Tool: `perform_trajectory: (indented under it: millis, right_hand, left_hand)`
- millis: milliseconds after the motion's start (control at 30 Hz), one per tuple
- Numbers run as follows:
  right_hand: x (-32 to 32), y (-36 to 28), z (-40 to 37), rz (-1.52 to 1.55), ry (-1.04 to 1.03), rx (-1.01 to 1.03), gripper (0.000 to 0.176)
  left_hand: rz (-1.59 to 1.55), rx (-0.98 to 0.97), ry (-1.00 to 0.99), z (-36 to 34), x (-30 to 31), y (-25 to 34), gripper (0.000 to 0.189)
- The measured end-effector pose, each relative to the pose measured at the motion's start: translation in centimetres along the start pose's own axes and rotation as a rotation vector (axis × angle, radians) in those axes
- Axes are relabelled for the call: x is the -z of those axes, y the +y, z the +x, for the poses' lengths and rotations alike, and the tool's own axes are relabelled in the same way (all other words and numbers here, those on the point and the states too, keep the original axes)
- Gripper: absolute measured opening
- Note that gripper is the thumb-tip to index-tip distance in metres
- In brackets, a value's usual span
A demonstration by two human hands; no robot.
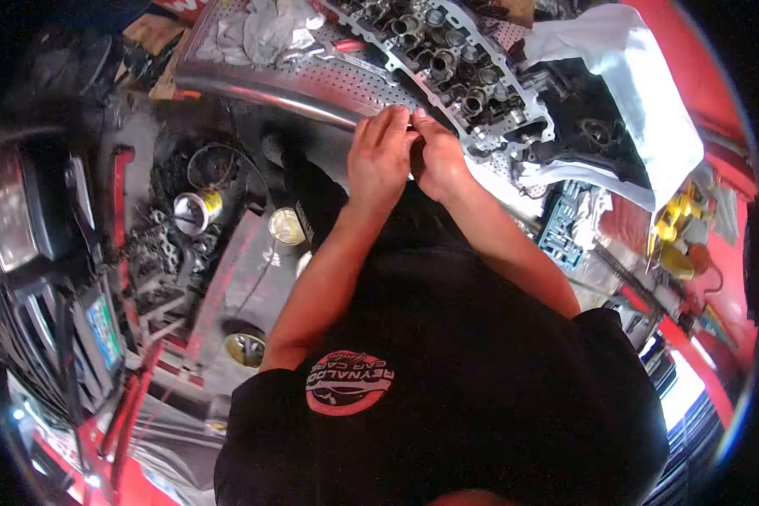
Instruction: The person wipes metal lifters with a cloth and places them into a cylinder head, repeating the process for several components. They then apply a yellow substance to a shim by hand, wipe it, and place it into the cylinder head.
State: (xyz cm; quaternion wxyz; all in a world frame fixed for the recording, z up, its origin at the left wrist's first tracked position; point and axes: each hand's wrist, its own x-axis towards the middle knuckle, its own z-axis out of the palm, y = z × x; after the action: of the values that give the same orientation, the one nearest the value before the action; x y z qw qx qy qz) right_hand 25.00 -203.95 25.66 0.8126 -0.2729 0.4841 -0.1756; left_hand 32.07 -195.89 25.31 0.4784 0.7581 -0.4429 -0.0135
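Note:
My left hand (378,160) and my right hand (440,158) meet at the front edge of the perforated metal bench (308,88). The fingers of both are bent and pressed together at the tips. Whatever small thing may be between them is hidden. Just beyond my fingers lies a greasy engine cylinder head (443,63), its row of round openings facing up. To the left of it, a combination wrench (358,61) rests on the bench near some crumpled grey rags (257,34).
A white plastic sheet (658,93) with a dark engine cover (594,126) on it lies right of the cylinder head. Nearer stands a blue tool tray (561,223). A bucket (198,211), metal parts and a car front (34,211) are at the left.

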Motion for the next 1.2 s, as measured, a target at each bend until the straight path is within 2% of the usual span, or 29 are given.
perform_trajectory:
  millis: [67,167,200,333,467,567,600,700,833,867,967,1033,1100,1133,1200]
  right_hand:
    - [3.0,0.5,0.1,-0.042,-0.031,0.023,0.027]
    - [3.3,0.0,-2.2,-0.233,0.000,0.091,0.025]
    - [3.4,0.4,-2.3,-0.222,-0.005,0.111,0.028]
    - [5.5,1.0,-1.2,-0.368,-0.078,0.171,0.032]
    - [7.5,0.2,-0.1,-0.613,-0.079,0.193,0.034]
    - [7.4,-0.5,-0.2,-0.636,-0.040,0.180,0.035]
    - [7.4,-1.2,0.0,-0.603,-0.071,0.113,0.039]
    - [6.6,-3.1,1.7,-0.701,-0.139,0.122,0.044]
    - [3.3,-5.9,2.5,-1.042,-0.117,0.192,0.043]
    - [2.3,-6.8,2.4,-1.143,-0.063,0.129,0.043]
    - [0.3,-9.5,3.4,-1.492,-0.018,0.437,0.044]
    - [-2.2,-13.7,4.7,-1.652,0.138,0.800,0.046]
    - [-2.0,-19.3,9.5,-1.528,0.202,0.875,0.051]
    - [-0.3,-22.3,12.9,-1.472,0.179,0.725,0.057]
    - [4.6,-25.8,18.2,-1.378,0.175,0.345,0.068]
  left_hand:
    - [0.024,0.104,0.066,-2.0,-1.6,2.0,0.031]
    - [0.013,0.257,0.153,-4.3,-3.2,3.2,0.029]
    - [0.028,0.202,0.124,-4.8,-3.2,3.0,0.025]
    - [-0.081,0.215,0.320,-5.7,-4.4,2.4,0.019]
    - [-0.120,0.391,0.057,-5.6,-4.8,2.3,0.012]
    - [-0.194,0.375,-0.096,-4.9,-4.5,1.7,0.012]
    - [-0.273,0.319,-0.032,-4.6,-4.6,0.9,0.019]
    - [-0.498,0.438,0.038,-3.6,-4.3,-0.1,0.021]
    - [-0.532,0.478,-0.003,-0.6,-4.1,-1.0,0.026]
    - [-0.507,0.479,0.026,-0.3,-4.7,-1.6,0.034]
    - [-0.435,0.557,0.106,1.9,-6.1,-3.1,0.031]
    - [-0.381,0.574,0.099,2.8,-7.9,-4.3,0.031]
    - [-0.305,0.604,0.135,4.0,-9.7,-4.9,0.032]
    - [-0.341,0.597,0.065,4.5,-10.4,-5.2,0.034]
    - [-0.327,0.642,0.065,5.1,-11.5,-4.9,0.034]
